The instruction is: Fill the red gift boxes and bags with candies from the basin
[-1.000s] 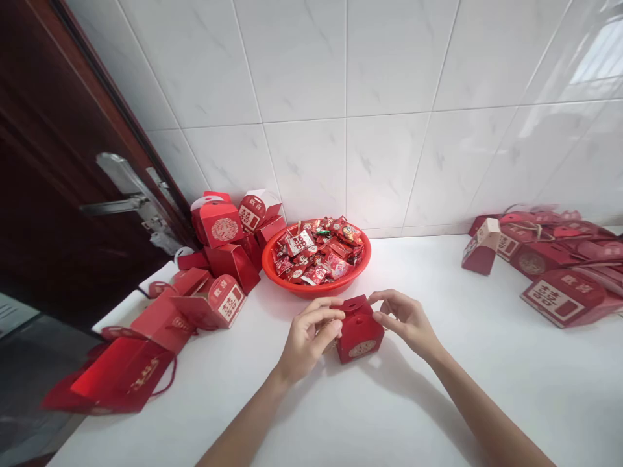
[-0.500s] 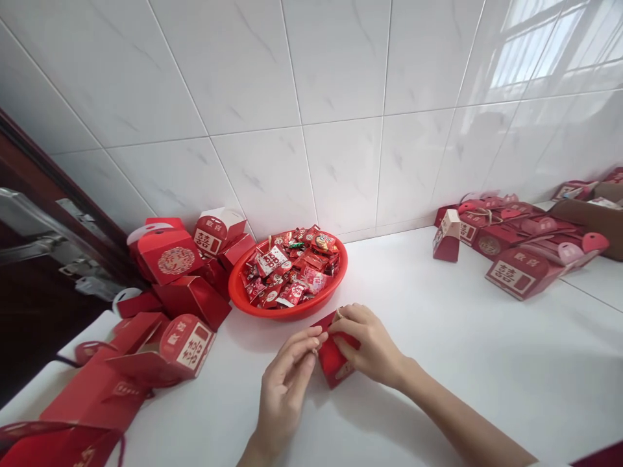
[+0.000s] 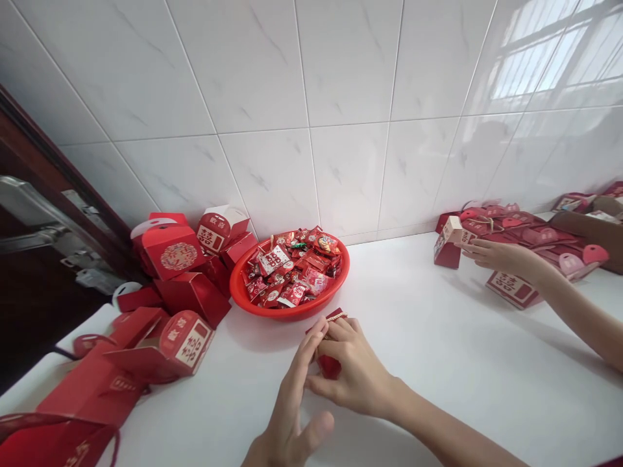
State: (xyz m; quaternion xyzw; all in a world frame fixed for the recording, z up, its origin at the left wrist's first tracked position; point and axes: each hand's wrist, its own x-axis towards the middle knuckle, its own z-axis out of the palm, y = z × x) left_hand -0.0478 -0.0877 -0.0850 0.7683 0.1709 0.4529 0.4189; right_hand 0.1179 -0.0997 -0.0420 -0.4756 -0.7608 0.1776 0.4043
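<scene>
My right hand [image 3: 357, 373] is wrapped over a small red candy box [image 3: 329, 367] on the table, fingers bent around its sides. A twisted gold cord [image 3: 337, 316] shows at the top of that box, and the hand hides most of the rest. Straight fingers and a thumb held apart mark my left hand [image 3: 296, 402] as open; its fingertips lie against the box's left side and my right fingers. Just beyond is a red plastic basin [image 3: 287, 312], full of wrapped candies [image 3: 292, 275].
At right another person's hand [image 3: 501, 256] touches a small upright red-and-cream box [image 3: 448, 243]. Behind it stand several red gift boxes [image 3: 511, 285] and a brown carton [image 3: 574, 220]. Red boxes [image 3: 178, 256] pile up at left beside a door handle [image 3: 29, 240]. A tiled wall [image 3: 350, 175] backs the table.
My left fingers have straightened from a pinch by the box, and my right hand has closed lower around it. Another person's hand has come in from the right to the upright box.
</scene>
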